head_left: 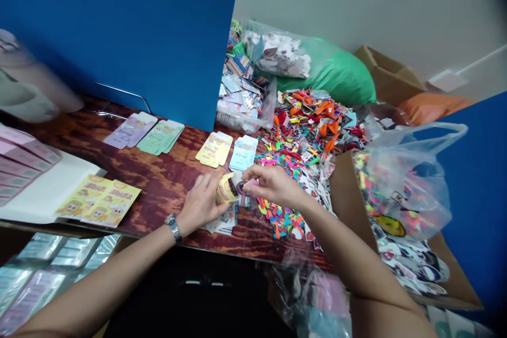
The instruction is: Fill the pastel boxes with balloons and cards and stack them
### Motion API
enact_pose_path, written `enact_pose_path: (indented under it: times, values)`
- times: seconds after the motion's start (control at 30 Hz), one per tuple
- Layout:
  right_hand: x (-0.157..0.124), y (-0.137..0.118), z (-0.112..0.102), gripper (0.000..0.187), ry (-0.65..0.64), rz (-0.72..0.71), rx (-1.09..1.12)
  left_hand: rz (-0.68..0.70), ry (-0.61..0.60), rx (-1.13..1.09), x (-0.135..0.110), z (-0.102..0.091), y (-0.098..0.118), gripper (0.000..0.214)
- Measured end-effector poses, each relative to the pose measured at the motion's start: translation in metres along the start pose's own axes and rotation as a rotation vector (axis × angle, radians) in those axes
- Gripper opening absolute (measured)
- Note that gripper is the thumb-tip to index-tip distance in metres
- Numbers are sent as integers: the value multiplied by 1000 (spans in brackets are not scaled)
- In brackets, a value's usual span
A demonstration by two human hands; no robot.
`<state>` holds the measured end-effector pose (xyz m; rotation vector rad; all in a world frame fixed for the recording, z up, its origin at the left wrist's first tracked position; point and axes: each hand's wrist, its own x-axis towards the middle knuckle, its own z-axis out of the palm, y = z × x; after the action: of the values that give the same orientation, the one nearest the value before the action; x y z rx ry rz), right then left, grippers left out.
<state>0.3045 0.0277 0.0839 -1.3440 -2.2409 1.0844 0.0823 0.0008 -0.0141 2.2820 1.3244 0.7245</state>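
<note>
My left hand (202, 203), with a metal wristwatch (173, 228) on its wrist, grips a small folded yellow card box (225, 190) upright on the wooden tabletop (158, 195). My right hand (273, 185) pinches a small pink piece (251, 183) between fingertips and thumb, right beside that box. A small round dark item (241, 188) sits just under the pinch, partly hidden. Bright die-cut paper shapes (281, 216) lie in a scatter right of my hands. Flat yellow card blanks (214, 149) and pale blue ones (243, 152) lie just beyond them.
Mint (160, 137) and lilac (130, 130) card blanks lie farther left, near printed yellow cards (99, 200) and a pink stack (24, 163). A blue partition (119, 26) stands behind. Right are a cardboard box (348, 190), a plastic bag (407, 179) and a plastic tub (245, 111).
</note>
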Motion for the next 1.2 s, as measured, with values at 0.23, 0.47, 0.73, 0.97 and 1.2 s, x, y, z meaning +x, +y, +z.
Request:
enact_pose_path:
  times: [0.23,0.47,0.73,0.97,1.2]
  values:
    - [0,-2,51,11,233,-156,-173,-9,49,-70,-8,9,-2,70]
    - [-17,-6,49,31,446,-380,-244,-82,77,-284,-8,3,3,86]
    - [-26,5,76,26,470,-274,-72,91,74,-321,-16,2,2,67]
    - [-23,-4,97,28,650,-129,98,168,145,-208,-20,4,3,71]
    - [-18,-7,91,18,521,-51,283,79,79,-149,-20,-4,8,86]
